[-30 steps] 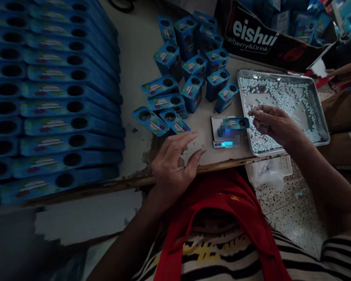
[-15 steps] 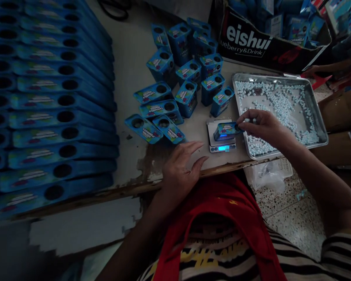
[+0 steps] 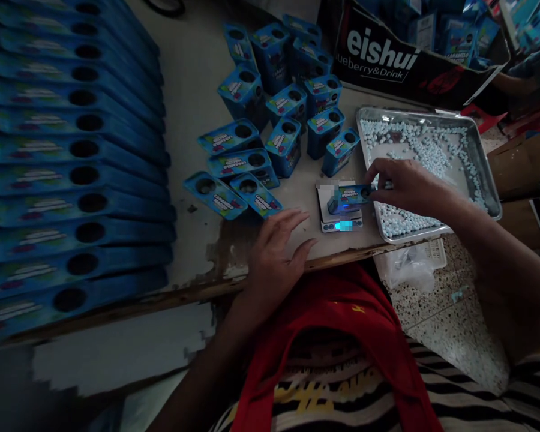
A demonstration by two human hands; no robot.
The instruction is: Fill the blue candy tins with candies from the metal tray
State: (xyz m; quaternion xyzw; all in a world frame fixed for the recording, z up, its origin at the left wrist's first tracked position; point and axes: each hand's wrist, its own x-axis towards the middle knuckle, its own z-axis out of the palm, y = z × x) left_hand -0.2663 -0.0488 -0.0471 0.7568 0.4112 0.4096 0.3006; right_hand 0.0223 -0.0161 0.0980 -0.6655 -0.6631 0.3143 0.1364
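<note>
A small digital scale (image 3: 326, 211) with a lit display stands near the table's front edge. On it is a blue candy box (image 3: 350, 195) with a round hole toward its right end, slightly tilted. My right hand (image 3: 402, 187) is closed at that end, thumb and forefinger against the box. Pale candies show beneath its fingers; I cannot tell whether any are held. My left hand (image 3: 276, 255) rests open at the table edge, left of the scale, fingers apart and holding nothing. A metal tray (image 3: 490, 180) of small pale blue candies (image 3: 432, 153) lies under and beyond my right hand.
Several blue boxes (image 3: 285, 144) stand loosely behind the scale, some with candies in their holes. Stacked rows of similar boxes (image 3: 85, 180) fill the left. A black carton (image 3: 378, 57) holding blue packages is at the back right. Below the tray hangs a clear plastic bag (image 3: 407, 270).
The box on the scale has shifted slightly right and tilted along with my right hand. My left hand stays nearly in place. The whole view has moved a little.
</note>
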